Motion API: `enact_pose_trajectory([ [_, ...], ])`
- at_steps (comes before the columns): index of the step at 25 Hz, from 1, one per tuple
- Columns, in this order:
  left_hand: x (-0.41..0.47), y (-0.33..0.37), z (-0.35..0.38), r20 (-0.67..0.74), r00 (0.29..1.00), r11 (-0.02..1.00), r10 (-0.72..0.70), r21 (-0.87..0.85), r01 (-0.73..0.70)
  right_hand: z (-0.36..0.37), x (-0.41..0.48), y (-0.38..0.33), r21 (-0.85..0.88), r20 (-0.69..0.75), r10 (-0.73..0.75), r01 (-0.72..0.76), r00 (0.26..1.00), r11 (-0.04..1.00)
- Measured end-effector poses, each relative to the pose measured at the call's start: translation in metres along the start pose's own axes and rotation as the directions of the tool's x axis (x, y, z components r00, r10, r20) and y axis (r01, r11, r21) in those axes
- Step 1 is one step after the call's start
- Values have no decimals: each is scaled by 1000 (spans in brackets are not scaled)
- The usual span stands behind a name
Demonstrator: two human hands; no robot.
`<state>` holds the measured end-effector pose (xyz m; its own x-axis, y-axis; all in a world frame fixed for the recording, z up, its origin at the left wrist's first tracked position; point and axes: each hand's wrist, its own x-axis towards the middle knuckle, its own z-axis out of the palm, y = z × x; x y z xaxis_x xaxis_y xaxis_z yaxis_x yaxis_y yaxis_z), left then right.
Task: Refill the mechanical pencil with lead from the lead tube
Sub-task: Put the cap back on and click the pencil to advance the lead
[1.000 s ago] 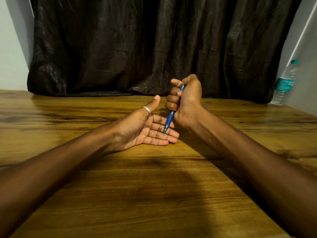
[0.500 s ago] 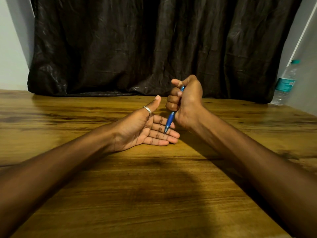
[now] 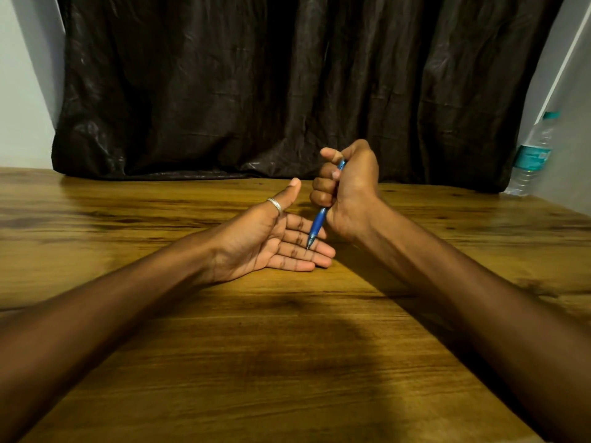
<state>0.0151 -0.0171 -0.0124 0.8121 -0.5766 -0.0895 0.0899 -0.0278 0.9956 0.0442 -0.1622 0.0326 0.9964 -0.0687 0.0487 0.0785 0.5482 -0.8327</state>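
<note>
At the far left, a pale wall [image 3: 19, 107] shows beside a dark, crinkled curtain [image 3: 287, 91] that hangs across most of the background and comes down to the back edge of a wooden table [image 3: 287, 362]. The left forearm reaches in from the lower left corner and lies along the tabletop. The left hand [image 3: 265, 241] rests on its outer edge on the wood with the palm turned up and toward the right, the fingers spread flat and held together, the thumb raised. A thin silver ring [image 3: 275, 204] sits on that thumb. Nothing is gripped in this hand.

Just to the right, the right hand [image 3: 347, 190] is curled into a fist around a blue pencil [image 3: 318, 223]. The pencil stands tilted, its top end tucked under the thumb at the top of the fist and its metal tip pointing down and to the left, over the fingers of the open hand. Whether the tip touches the skin cannot be told. The lower blue barrel sticks out below the fist; the rest is hidden inside the closed fingers. The right forearm stretches back toward the lower right corner, casting a dark shadow on the wood.

At the far right, a clear plastic bottle [image 3: 532, 158] with a teal label and cap stands at the table's back edge, against the pale wall.
</note>
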Motion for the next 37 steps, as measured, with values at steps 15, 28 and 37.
enact_pose_trajectory([
  [15,-1,1,1,-1,1000,1000,0,6,0,-1,1,1,5,22,12,-12,1000,1000],
  [28,-1,1,2,-2,1000,1000,3,25,-3,-1,2,-1,-1,7,35,-35,999,999],
  [37,-2,0,9,-26,999,999,23,41,-21,-3,0,-3,-3,-12,40,-40,999,999],
])
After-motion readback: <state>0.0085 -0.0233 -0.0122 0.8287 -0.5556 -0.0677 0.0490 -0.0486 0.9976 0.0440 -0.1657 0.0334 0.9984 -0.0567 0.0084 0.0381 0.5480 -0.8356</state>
